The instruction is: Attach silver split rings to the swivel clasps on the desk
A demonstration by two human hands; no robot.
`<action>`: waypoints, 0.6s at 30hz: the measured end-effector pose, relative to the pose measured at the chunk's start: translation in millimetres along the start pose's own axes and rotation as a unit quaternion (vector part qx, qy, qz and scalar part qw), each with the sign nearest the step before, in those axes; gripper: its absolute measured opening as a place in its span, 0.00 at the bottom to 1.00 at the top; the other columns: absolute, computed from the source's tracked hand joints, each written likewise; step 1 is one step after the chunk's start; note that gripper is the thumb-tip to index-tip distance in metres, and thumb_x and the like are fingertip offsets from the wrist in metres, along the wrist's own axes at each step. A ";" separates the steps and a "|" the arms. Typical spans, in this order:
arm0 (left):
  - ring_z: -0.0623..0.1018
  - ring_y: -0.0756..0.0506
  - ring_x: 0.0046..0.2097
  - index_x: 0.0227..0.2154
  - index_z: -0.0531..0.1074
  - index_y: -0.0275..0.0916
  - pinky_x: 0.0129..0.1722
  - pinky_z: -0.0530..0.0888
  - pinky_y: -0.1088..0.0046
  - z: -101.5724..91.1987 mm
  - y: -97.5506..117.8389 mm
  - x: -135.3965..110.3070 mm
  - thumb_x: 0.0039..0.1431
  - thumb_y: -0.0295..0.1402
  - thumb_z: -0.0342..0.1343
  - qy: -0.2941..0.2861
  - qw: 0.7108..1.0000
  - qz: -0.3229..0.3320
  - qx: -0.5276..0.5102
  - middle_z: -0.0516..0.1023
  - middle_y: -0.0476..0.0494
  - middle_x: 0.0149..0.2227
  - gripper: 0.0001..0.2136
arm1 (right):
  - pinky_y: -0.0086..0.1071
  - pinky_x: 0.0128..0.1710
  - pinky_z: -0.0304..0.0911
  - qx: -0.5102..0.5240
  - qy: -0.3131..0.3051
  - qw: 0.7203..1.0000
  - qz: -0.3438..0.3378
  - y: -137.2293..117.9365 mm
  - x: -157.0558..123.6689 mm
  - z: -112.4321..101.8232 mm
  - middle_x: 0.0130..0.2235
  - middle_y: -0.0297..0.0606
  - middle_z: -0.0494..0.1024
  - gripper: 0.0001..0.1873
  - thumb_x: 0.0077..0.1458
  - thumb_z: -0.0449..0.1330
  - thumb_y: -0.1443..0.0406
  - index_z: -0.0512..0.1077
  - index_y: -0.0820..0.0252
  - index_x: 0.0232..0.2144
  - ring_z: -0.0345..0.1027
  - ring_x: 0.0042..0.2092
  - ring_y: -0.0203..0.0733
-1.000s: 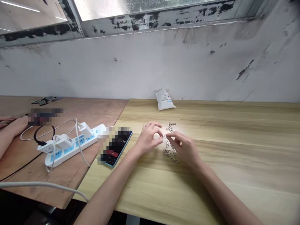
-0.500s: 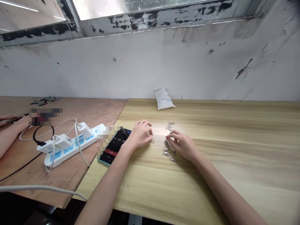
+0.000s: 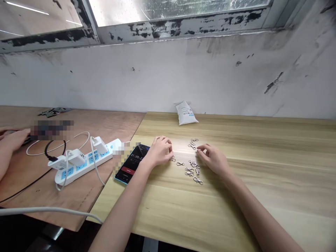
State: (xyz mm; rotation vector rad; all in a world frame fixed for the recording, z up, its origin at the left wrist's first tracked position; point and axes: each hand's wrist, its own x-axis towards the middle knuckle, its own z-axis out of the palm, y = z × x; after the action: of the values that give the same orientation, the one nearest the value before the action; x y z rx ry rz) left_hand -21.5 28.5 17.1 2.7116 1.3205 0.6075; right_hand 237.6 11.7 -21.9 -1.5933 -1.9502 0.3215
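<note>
Several small silver metal clasps lie scattered on the light wooden table between my hands. My left hand rests on the table with fingers curled, its fingertips at a small ring-like metal piece. One clasp lies alone just right of it. My right hand lies by the pile with thumb and forefinger pinched near a further cluster of clasps; what it pinches is too small to make out.
A phone with a lit timer lies left of my left hand. A white power strip with chargers and cables sits on the darker table. A small white bag stands by the wall. Another person's hand shows at far left.
My hands came apart and went down from a joined pinch to the table. The left one moved left and set a piece down; one clasp now lies alone between the hands.
</note>
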 end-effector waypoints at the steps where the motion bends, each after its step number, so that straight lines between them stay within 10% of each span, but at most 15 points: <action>1: 0.71 0.41 0.50 0.25 0.73 0.39 0.56 0.61 0.57 0.1 0.1 0.2 0.56 0.30 0.55 0.001 1.000 0.002 -0.001 0.76 0.44 0.42 0.06 | 0.32 0.29 0.57 -0.019 0.002 1.000 0.010 0.9 2.3 1.2 0.37 0.38 0.77 0.13 0.60 0.54 0.58 0.76 0.56 0.38 0.69 0.31 0.39; 18: 0.70 0.41 0.50 0.28 0.75 0.39 0.54 0.62 0.58 6.5 3.0 1.2 0.58 0.31 0.55 0.012 0.999 0.005 -0.029 0.76 0.42 0.42 0.06 | 0.32 0.26 0.50 -0.276 -0.031 0.957 -0.084 -21.2 29.1 21.9 0.38 0.43 0.77 0.16 0.66 0.47 0.65 0.75 0.59 0.34 0.71 0.33 0.40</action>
State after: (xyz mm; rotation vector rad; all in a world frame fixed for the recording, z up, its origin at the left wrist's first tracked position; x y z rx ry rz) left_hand -16.1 28.3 12.1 2.6750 1.2744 0.6697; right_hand 204.7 38.0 -19.5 -1.7383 -2.3415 -0.2754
